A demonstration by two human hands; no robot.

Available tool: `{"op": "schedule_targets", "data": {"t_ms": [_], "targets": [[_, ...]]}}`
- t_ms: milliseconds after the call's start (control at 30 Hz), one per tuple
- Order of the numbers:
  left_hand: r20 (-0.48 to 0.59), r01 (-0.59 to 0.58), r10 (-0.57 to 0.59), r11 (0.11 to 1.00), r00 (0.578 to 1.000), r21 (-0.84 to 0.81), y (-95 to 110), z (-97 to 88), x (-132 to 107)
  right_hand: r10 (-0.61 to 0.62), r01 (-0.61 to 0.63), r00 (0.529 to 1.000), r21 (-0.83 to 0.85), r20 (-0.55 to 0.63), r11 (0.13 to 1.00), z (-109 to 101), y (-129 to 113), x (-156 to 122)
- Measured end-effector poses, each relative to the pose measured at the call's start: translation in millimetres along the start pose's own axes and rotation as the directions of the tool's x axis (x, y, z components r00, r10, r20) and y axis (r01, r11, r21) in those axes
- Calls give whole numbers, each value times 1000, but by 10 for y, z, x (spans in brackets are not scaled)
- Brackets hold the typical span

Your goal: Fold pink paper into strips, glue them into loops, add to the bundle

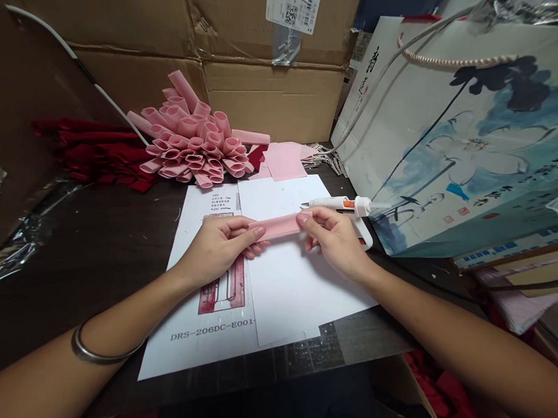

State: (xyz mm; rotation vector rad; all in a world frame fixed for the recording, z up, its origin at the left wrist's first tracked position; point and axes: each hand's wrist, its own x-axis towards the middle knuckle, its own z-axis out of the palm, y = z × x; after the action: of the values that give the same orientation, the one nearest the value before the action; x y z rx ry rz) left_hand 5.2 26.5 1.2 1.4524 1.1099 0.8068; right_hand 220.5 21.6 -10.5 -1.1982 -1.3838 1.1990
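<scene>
Left grip [220,245]: I pinch the strip [281,226] by one end
Right grip [336,240]: I pinch the other
Paper [292,282]: below the strip

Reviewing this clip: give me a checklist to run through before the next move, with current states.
1. Pink strip held at both ends: ok, left hand and right hand each pinch one end.
2. Strip's edge stuck down: cannot tell.
3. Glue gun nearby: ok, lying just beyond the right hand.
4. Glue gun hot: cannot tell.
5. Right hand well away from the nozzle: not ok, they look close; contact is unclear.
6. Pink rolls off the white sheet: ok, piled behind it, toward the left.
</scene>
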Motion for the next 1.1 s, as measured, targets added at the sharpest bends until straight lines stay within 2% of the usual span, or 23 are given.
{"op": "schedule_targets", "data": {"t_ms": [167, 367, 500, 667, 800, 933, 1033, 1100], "targets": [[-7, -13, 13, 1000, 1000, 1, 8, 13, -7, 4, -4, 1000, -3, -3, 1000, 6, 36, 10], [-115, -15, 16, 1000, 993, 6, 9, 2, -5, 31, -31, 1000, -12, 0, 999, 6, 51, 18], [-94, -9, 8, 1000, 996, -11, 16, 2, -7, 40, -40, 999, -2, -1, 999, 6, 36, 14], [-131, -6, 3, 1000, 991, -24, 14, 5, -10, 41, -41, 999, -15, 7, 999, 11, 23, 6], [-110, -9, 11, 1000, 994, 13, 4, 1, -4, 37, -37, 999, -21, 3, 999, 13, 18, 6], [-136, -2, -2, 1000, 991, -25, -6, -10, 10, 58, -57, 998, -16, 11, 998, -1, -10, -1], [-178, -44, 59, 995, 982, 86, -2, -35, 12, 66, -65, 997, -36, 43, 997, -14, -35, -14], [-226, -146, 213, 949, 951, 280, 8, -47, -4, 85, -82, 995, -63, 52, 995, -14, -50, -25]]}}
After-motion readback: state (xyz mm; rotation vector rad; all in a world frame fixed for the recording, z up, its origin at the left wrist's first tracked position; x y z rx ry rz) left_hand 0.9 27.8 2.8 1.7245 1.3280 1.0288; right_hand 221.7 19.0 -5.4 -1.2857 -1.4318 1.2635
